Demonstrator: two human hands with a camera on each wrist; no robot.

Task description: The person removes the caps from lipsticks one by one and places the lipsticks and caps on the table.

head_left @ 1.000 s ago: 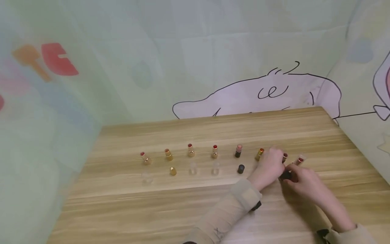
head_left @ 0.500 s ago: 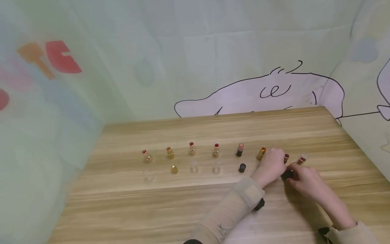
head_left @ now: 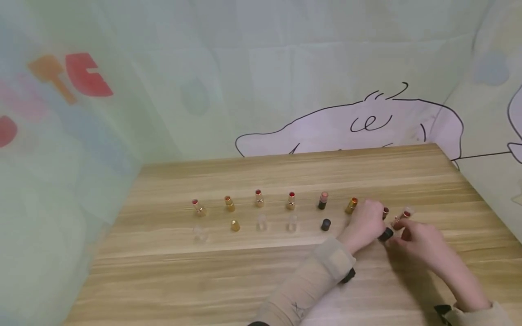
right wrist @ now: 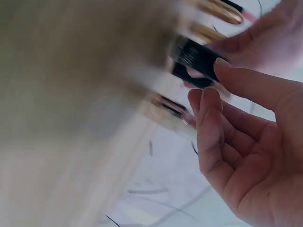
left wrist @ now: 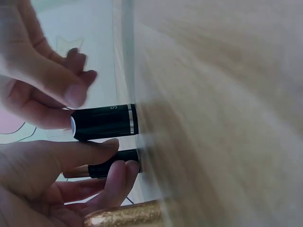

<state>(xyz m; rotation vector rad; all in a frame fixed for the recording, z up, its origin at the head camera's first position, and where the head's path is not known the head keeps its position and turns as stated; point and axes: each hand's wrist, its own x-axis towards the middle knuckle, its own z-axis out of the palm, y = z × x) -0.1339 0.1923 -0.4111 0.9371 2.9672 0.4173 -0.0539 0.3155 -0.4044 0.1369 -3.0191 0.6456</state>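
My left hand (head_left: pixel 364 224) pinches the black base of a dark red lipstick (left wrist: pixel 113 163) between thumb and fingers, holding it upright on the table. Just in front of it stands a black lipstick cap (left wrist: pixel 104 122) with a silver band near its bottom. Around the cap's upper end, my right hand (head_left: pixel 424 244) has its thumb and fingers spread. The right wrist view has the right thumb (right wrist: pixel 236 75) overlapping the cap's corner. Right beyond the right fingertips, a red lipstick in a rose-gold base (head_left: pixel 401 217) stands near a clear cap.
To the left, uncapped lipsticks stand in a row, including a gold one (head_left: pixel 351 206) and a pink one with black base (head_left: pixel 323 200). Caps form a nearer row: a black cap (head_left: pixel 326 224), a gold cap (head_left: pixel 234 225) and clear caps (head_left: pixel 292 222). A fabric backdrop (head_left: pixel 183 90) borders the wooden table (head_left: pixel 204 280).
My right hand has let go of the black cap and drawn slightly right, leaving it standing. The left hand keeps its pinch on the lipstick. The head view has shifted slightly.
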